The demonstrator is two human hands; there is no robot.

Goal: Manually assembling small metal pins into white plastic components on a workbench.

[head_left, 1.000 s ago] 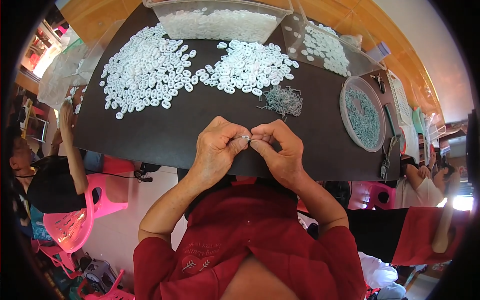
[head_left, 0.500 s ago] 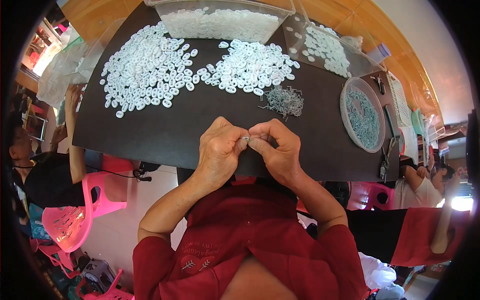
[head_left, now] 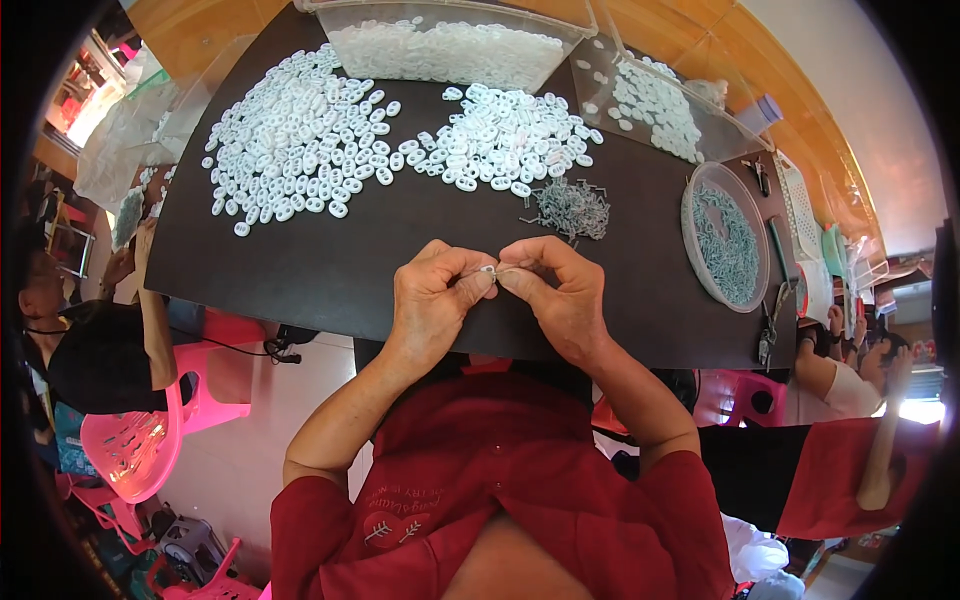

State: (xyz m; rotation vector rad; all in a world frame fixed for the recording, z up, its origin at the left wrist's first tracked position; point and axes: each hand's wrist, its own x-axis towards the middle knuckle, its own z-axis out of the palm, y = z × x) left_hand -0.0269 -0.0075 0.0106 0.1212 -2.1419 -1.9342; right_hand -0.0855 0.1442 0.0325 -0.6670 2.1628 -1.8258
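Note:
My left hand (head_left: pixel 432 300) pinches a small white plastic piece (head_left: pixel 488 269) between thumb and forefinger above the table's near edge. My right hand (head_left: pixel 562 298) meets it there, thumb and forefinger pressed together at the piece; whatever lies between them is too small to make out. Beyond my hands lies a heap of small grey pins (head_left: pixel 572 208). Behind it is a pile of white oval plastic pieces with two holes (head_left: pixel 505 140), and a larger pile of the same pieces (head_left: pixel 290 140) spreads to the left.
A clear plastic bin (head_left: pixel 450 80) of white pieces stands at the back, another clear bin (head_left: pixel 595 95) beside it. On the right are a round tub (head_left: pixel 697 262) of grey-green pins, pliers (head_left: pixel 768 335) and a white basket (head_left: pixel 797 200). A co-worker (head_left: pixel 100 350) sits at the left.
My fingertips have shifted slightly, and more of the white piece shows in my left pinch. The co-worker's hand at the left has moved down.

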